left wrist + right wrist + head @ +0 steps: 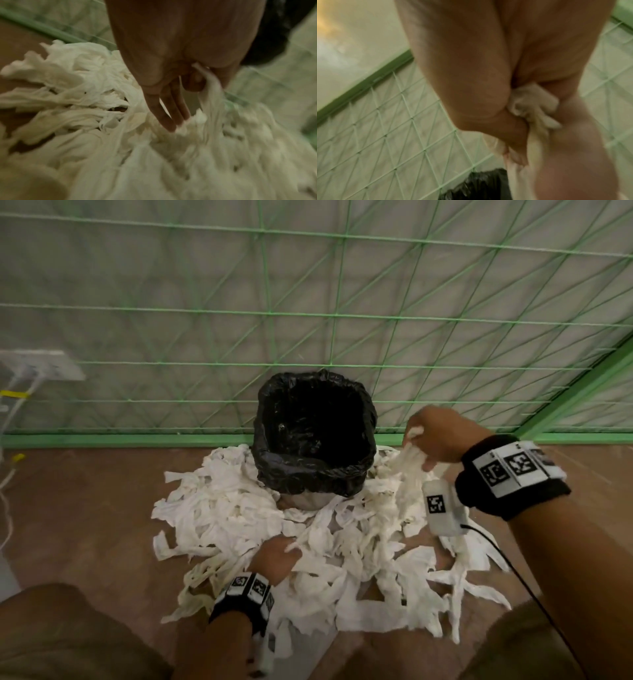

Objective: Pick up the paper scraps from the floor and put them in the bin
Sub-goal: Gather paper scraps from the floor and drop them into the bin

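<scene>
Beside the black-lined bin, the right hand squeezes a bunch of paper scraps, ready to drop in. Left hand pinches a strip from the floor pile.

Indoor enclosure, most likely a test or recording space rather than a home, though you cannot tell for certain. You face a green wire-mesh fence with a green frame rail along its base, set on a brown floor. At your left, a white power strip with white cables plugged in.
</scene>
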`<state>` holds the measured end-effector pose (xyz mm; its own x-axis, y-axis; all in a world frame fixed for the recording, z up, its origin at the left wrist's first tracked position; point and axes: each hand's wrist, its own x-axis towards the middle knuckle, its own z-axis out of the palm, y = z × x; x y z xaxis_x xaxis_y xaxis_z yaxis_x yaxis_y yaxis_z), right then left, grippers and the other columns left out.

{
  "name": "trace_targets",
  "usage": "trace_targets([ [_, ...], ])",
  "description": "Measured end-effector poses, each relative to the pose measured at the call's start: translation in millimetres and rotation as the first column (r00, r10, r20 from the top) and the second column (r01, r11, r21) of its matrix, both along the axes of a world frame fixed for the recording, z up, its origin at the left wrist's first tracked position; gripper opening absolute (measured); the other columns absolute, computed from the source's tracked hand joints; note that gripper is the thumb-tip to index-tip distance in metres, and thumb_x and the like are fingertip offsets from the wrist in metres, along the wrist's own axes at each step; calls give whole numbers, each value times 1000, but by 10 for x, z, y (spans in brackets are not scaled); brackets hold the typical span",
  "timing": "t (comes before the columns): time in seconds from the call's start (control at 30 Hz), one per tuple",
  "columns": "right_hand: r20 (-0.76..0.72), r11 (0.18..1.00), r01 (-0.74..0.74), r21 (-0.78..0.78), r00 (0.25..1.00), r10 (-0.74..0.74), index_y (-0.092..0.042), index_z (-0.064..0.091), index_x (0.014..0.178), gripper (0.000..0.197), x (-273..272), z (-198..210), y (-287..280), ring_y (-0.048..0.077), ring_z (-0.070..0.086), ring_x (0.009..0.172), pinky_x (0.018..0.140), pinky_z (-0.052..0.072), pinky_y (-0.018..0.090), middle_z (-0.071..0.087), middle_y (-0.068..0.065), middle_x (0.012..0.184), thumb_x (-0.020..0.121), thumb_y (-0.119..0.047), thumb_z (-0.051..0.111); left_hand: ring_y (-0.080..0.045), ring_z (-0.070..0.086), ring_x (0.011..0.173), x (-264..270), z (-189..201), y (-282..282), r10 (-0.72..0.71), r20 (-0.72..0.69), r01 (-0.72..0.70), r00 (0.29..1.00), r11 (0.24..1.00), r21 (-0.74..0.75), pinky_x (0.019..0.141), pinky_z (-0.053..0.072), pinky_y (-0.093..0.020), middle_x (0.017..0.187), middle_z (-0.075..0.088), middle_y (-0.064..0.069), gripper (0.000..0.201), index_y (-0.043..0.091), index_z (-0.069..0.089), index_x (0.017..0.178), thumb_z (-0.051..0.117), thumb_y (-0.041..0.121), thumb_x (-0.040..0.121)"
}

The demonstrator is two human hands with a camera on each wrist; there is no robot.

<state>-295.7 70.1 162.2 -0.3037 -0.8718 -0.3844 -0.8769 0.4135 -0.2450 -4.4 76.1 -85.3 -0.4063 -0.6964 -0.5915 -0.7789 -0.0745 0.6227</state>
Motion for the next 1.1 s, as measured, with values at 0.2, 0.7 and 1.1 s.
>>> trace_targets([
  [0.2,-152,921,-78,-382,988,21,-6,61,80,34,168,690,-313,36,59,93,77,43,36,62,22,90,97,-32,46,-32,62,92,-19,150,-86,275,-201,-252,940,959,132,75,59,-48,103,61,-14,19,10,53,101,45,0,87],
  [0.7,92,777,-67,-626,983,158,-9,43,94,20,791,588,-1129,30,59,70,59,53,48,51,12,88,81,5,43,-41,49,123,63,301,202,-239,239,209,941,967,146,112,32,-46,133,47,-28,35,1,49,128,33,13,100],
  [1.1,260,967,-25,-252,961,92,-26,52,102,44,864,-476,-1104,35,45,123,109,22,60,45,8,132,94,-59,25,-24,63,108,162,950,-268,-441,400,411,804,897,163,87,50,-32,111,64,-6,63,14,61,108,81,53,63],
])
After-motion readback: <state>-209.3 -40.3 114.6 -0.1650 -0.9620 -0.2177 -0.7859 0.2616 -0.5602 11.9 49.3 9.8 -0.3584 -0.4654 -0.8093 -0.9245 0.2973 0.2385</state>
